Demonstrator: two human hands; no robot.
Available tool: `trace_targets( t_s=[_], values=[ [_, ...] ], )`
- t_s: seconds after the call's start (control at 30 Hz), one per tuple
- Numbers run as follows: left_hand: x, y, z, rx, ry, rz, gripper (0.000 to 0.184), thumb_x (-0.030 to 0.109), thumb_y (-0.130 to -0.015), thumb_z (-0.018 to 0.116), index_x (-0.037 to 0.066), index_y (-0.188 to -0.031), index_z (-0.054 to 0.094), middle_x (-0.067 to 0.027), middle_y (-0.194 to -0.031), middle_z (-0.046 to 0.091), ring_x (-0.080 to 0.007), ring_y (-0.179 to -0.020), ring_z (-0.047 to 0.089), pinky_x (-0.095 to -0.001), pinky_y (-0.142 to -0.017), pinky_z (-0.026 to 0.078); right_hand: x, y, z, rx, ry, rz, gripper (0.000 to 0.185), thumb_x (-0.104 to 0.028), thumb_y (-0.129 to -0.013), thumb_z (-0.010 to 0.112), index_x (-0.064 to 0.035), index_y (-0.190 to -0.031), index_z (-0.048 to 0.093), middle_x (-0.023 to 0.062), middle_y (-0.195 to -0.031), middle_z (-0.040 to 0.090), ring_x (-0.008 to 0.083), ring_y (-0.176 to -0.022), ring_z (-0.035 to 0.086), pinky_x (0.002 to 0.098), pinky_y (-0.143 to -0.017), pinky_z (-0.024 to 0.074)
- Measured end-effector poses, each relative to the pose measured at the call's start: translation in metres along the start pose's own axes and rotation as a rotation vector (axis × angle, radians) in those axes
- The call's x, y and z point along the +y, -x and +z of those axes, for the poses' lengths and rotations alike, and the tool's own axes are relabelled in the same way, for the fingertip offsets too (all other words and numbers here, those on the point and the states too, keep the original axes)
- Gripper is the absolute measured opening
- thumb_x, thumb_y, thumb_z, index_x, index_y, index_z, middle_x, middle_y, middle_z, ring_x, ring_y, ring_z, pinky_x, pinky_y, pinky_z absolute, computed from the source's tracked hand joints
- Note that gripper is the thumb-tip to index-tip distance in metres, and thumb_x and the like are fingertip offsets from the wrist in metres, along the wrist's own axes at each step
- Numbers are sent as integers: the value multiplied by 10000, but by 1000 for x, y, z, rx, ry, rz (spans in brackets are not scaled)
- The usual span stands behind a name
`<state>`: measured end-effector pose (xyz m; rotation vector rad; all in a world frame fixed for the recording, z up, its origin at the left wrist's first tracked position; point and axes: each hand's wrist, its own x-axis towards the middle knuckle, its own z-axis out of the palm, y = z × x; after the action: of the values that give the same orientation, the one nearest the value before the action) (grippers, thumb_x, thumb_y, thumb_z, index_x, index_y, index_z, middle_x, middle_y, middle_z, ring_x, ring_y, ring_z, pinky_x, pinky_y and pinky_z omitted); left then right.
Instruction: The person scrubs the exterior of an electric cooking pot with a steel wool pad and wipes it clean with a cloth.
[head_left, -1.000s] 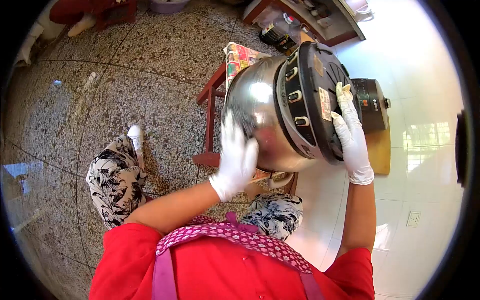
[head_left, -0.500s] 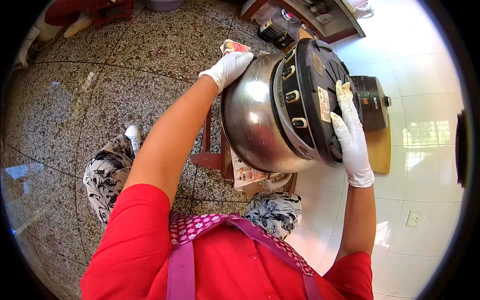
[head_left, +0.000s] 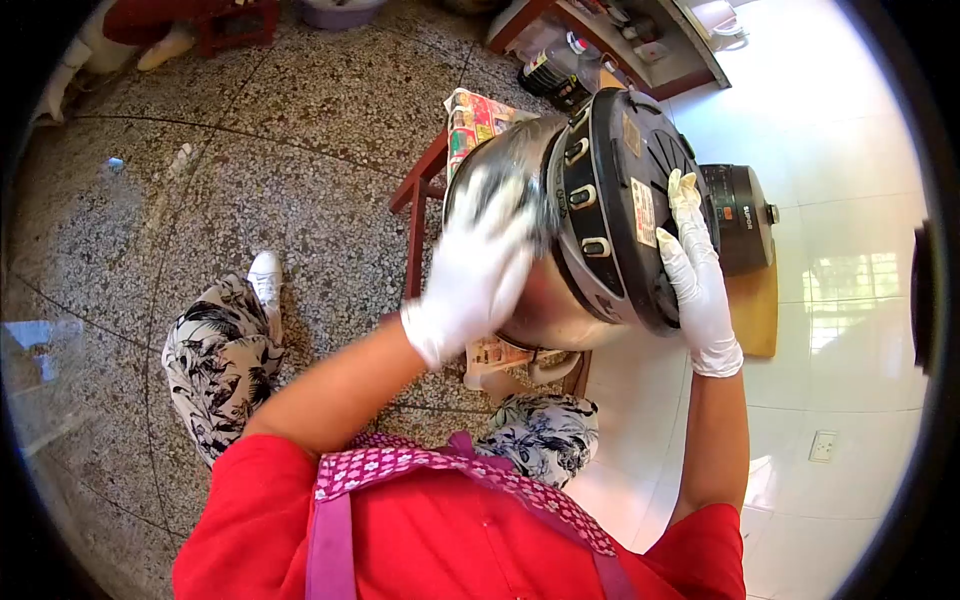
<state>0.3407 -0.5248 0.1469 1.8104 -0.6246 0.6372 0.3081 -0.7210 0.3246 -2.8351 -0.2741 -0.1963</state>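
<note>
A large steel pot-shaped appliance (head_left: 562,300) lies tilted on its side, its black base (head_left: 645,150) with several switches facing right. It rests on a red stool (head_left: 425,180) with printed paper on top. My left hand (head_left: 478,270), in a white glove, is over the steel side, its fingers blurred. A dark, shiny mesh-like thing (head_left: 545,215) shows beside those fingers, too smeared to name. My right hand (head_left: 700,280), also gloved, lies against the black base with thumb and fingers apart.
A black cooker (head_left: 738,215) stands on a wooden board (head_left: 758,310) at the right, by the white tiled wall. Behind the appliance are plastic bottles (head_left: 560,72) and a shelf unit (head_left: 680,60). A purple basin (head_left: 342,12) sits on the speckled floor at the top.
My left hand has come back from the far upper edge of the steel body to its side near the switch band. My right hand stays on the base.
</note>
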Motion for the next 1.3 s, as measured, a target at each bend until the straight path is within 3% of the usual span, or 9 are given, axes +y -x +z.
trace_targets(
  t_s=[0.13, 0.23, 0.27, 0.37, 0.57, 0.8, 1.1, 1.13, 1.3],
  values=[
    [-65, -84, 16, -186, 116, 73, 385, 118, -929, 472, -32, -1274, 557, -240, -1361, 514, -407, -1315, 424, -410, -1128, 315, 3, -1, 0, -11, 0, -34, 602, -233, -954, 529, -5, -1478, 338, 236, -1532, 300, 349, -1434, 270, 397, -1162, 185],
    [-100, -140, 50, -498, 483, -122, 325, 198, -1000, 447, -32, -1180, 591, -98, -1175, 651, -114, -1051, 549, -268, -947, 439, 0, 1, -2, -11, 32, -19, 599, -238, -948, 535, 11, -1463, 357, 251, -1514, 323, 360, -1422, 289, 402, -1155, 202],
    [-109, -151, 55, -502, 365, -43, 343, 222, -941, 422, -5, -1097, 626, -210, -1153, 638, -369, -1069, 598, -364, -904, 469, -1, 2, -3, -9, 44, -6, 593, -238, -948, 537, 16, -1457, 366, 255, -1508, 331, 363, -1419, 295, 402, -1153, 208],
    [-69, -143, 30, -699, 682, -476, 343, 232, -958, 408, 0, -1069, 636, -193, -1226, 609, -325, -1115, 578, -339, -942, 450, -1, 2, -2, 11, 14, -14, 589, -247, -951, 545, 24, -1447, 378, 257, -1501, 343, 364, -1413, 303, 397, -1151, 215],
    [-5, -31, -1, 17, -101, 32, 375, 56, -861, 527, -93, -1204, 536, -293, -1279, 524, -482, -1232, 449, -485, -1095, 343, 3, -1, 2, 15, -11, -28, 602, -273, -962, 543, 9, -1461, 357, 249, -1517, 318, 353, -1426, 283, 383, -1159, 200],
    [40, 62, 3, -140, -140, 196, 373, 23, -688, 646, -22, -1059, 663, -207, -1222, 565, -479, -1300, 406, -557, -1076, 379, 4, -1, 0, 6, -51, 8, 597, -273, -976, 523, -8, -1477, 335, 231, -1537, 292, 335, -1445, 252, 379, -1164, 185],
    [-105, -127, 49, -420, 60, 101, 347, 182, -978, 438, -39, -1222, 549, -213, -1292, 558, -312, -1221, 532, -338, -1064, 407, 6, 1, 2, 25, 34, -42, 597, -286, -965, 539, 22, -1448, 372, 250, -1520, 312, 356, -1425, 289, 391, -1156, 209],
    [-115, -143, 47, -575, -536, 466, 337, 180, -1000, 375, -40, -1178, 560, -189, -1242, 586, -286, -1219, 533, -318, -1065, 399, 6, 0, 1, 27, 37, -40, 597, -286, -965, 539, 22, -1448, 372, 250, -1520, 312, 356, -1425, 289, 391, -1156, 209],
    [-76, -90, 33, -184, 79, -11, 376, 147, -957, 456, -74, -1253, 524, -231, -1309, 546, -338, -1276, 476, -368, -1087, 359, 8, -1, 1, 48, 53, -49, 620, -340, -959, 540, 16, -1442, 385, 268, -1502, 327, 374, -1415, 301, 395, -1147, 228]
  ],
)
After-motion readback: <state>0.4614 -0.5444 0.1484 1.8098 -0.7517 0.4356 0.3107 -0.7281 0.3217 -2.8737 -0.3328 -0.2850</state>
